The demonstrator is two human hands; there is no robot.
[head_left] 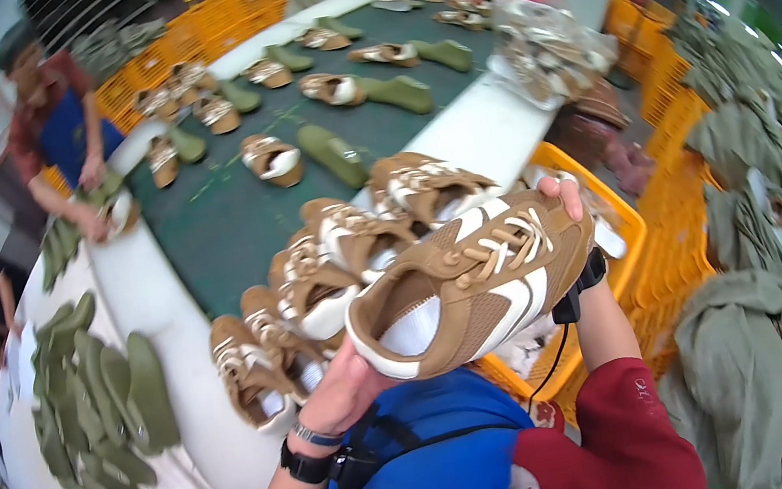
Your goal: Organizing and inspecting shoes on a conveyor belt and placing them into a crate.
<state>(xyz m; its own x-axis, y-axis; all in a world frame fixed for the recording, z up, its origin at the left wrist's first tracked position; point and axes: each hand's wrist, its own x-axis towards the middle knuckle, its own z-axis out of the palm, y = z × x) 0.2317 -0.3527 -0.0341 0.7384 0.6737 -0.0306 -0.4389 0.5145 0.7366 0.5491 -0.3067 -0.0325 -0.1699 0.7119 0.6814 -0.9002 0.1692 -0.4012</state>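
On the near side of the green tabletop [208,236], a brown-and-white lace-up sneaker [478,282] is gripped at the heel by the left hand [346,385] and at the toe by the right hand [565,197].

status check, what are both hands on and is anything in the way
Left hand at heel, right hand at toe. Shoe held, toe to the right. Shoe row just beyond, nothing over the held one.
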